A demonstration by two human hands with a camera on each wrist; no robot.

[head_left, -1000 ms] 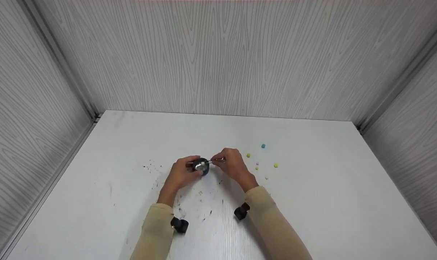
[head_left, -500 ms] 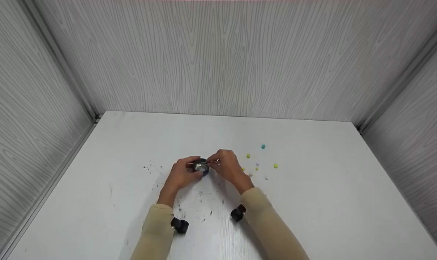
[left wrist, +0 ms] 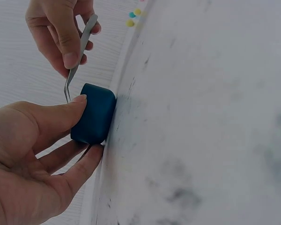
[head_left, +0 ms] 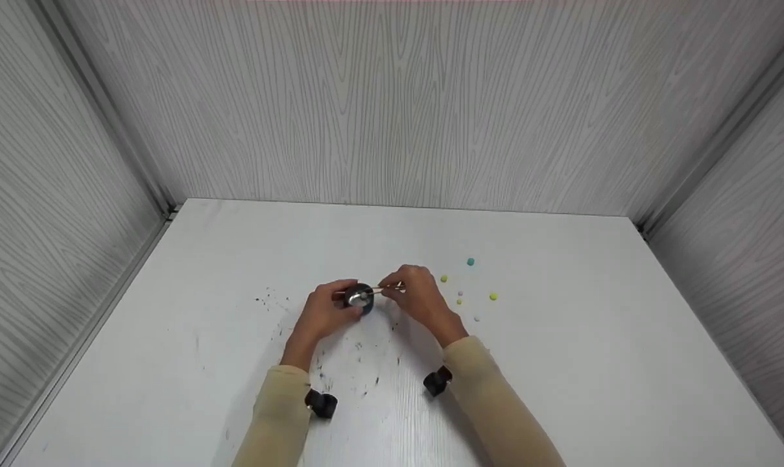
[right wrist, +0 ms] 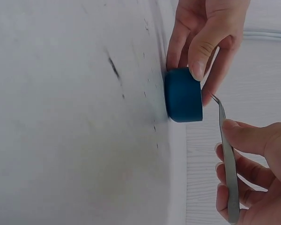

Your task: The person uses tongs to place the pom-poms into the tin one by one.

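Note:
A small round dark-blue container [head_left: 360, 298] [left wrist: 94, 114] [right wrist: 183, 95] stands on the white table [head_left: 560, 363]. My left hand [head_left: 327, 311] [left wrist: 33, 154] [right wrist: 201, 37] grips its side between thumb and fingers. My right hand [head_left: 417, 295] [left wrist: 61, 33] [right wrist: 253, 178] pinches metal tweezers [left wrist: 79, 56] [right wrist: 228, 168] [head_left: 382, 290], whose tips reach over the container's open top. Whether the tips hold anything cannot be seen.
Several small coloured balls lie right of my hands: a teal ball [head_left: 471, 262], yellow balls [head_left: 493, 296] [head_left: 443, 278] and paler ones [head_left: 476, 318]. Dark specks [head_left: 359, 363] dot the table near me. Grey panelled walls [head_left: 392, 104] close three sides.
My right hand moved in over the container with the tweezers, then drew slightly back to the right. The left hand stayed on the container.

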